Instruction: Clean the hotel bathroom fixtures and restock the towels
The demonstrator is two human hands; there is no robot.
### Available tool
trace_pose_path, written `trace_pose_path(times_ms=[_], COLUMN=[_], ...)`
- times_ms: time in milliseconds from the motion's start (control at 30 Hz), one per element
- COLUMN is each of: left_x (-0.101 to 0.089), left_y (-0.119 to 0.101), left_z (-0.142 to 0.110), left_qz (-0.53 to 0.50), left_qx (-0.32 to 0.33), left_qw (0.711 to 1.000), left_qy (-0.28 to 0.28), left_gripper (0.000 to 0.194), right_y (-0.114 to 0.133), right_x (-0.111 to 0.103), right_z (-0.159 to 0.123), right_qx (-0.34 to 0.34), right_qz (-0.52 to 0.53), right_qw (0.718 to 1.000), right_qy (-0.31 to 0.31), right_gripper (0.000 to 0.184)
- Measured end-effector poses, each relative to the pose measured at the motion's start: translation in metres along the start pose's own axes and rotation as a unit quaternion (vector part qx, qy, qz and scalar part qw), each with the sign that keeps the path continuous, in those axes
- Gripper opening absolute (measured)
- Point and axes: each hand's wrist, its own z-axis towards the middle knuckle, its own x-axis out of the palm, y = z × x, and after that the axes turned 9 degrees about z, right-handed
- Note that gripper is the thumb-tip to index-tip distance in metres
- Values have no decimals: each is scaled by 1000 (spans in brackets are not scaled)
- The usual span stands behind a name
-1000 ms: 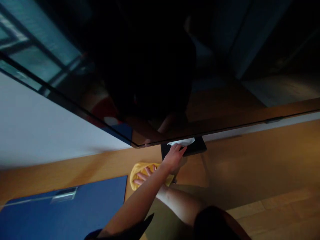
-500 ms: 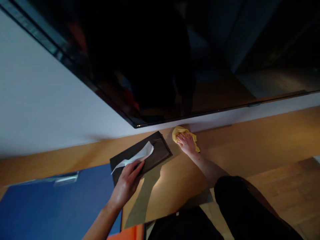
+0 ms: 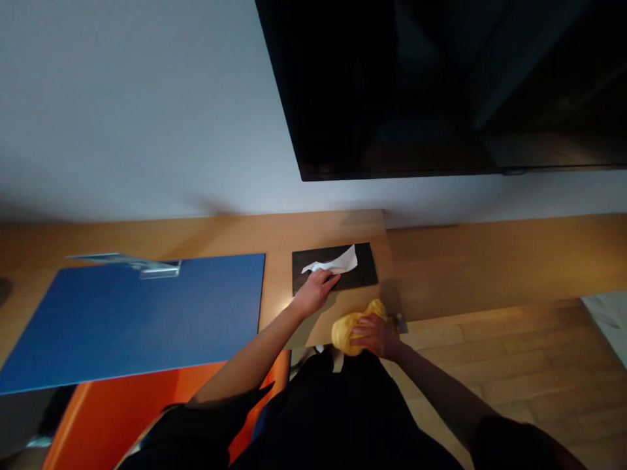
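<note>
On the wooden desk lies a dark, flat tissue box with a white tissue sticking out of its top. My left hand grips the front side of this box, fingers just below the tissue; its underside grip is hidden. A bunched yellow cloth is under my right hand, pressed on the desk at its front right corner, with the fingers closed over the cloth.
A blue desk mat with a clear stand lies to the left, above an orange chair. A large black screen hangs at the upper right. A lower wooden ledge runs right from the desk's edge.
My right hand has brought the yellow cloth from the back by the wall to the desk's front edge. The tissue box, tilted before, now lies squarer to the wall. My view has shifted left.
</note>
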Motion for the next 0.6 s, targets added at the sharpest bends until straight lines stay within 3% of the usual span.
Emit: trace_pose_path(times_ms=[100,167,200,267,300,333,400,467,500,533,600], left_x=[25,28,26,16,11,6,3,8,13,19,32], left_y=[-29,-44,-48,-51,-49,-46,-36,-30,-30,-32,-39], left_z=[-13,-25,-30,-35,-34,-31,-21,-15,-14,-16,-22], left_qz=[0,1,1,0,-2,-4,-4,-6,-7,-7,0], left_qx=[-10,-2,1,-34,-79,-134,-219,-204,-167,-125,-60], left_qw=[1000,996,992,982,976,970,962,974,983,990,997], left_qy=[-25,-85,-123,-187,-203,-204,-162,-98,-75,-62,-56], left_gripper=[43,37,33,31,34,43,60,52,43,40,49], right_y=[-32,-40,-43,-49,-54,-60,-71,-78,-77,-72,-51], right_x=[-37,-58,-70,-100,-119,-140,-184,-225,-240,-250,-249], right_z=[-98,-139,-150,-152,-143,-127,-76,-6,33,74,152], right_qx=[183,298,353,421,422,401,320,238,198,154,67], right_qz=[14,61,93,179,237,302,424,502,524,537,508], right_qw=[977,926,884,777,726,687,645,645,664,697,804], right_qy=[-112,-221,-291,-433,-488,-526,-549,-525,-496,-450,-301], right_gripper=[28,27,32,54,63,69,66,58,55,52,47])
